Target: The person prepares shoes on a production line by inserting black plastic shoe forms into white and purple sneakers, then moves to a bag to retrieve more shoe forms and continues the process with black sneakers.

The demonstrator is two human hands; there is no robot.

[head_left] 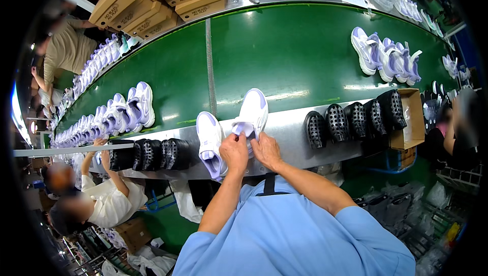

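Caution: the green belt (284, 47), if running, could drag the white shoe (255, 107), whose toe overlaps the belt beyond the metal ledge (292, 149). A sideways slip could knock the second shoe (207, 133), just beside it. Uneven pulling could crease the tongue (245, 127): the left hand (234, 151) pinches at the shoe's opening; the right hand (267, 152) grips the collar, fingertips partly hidden. Surroundings: the right row of black blocks (337, 122) and the shorter left row (152, 154) limit side clearance.
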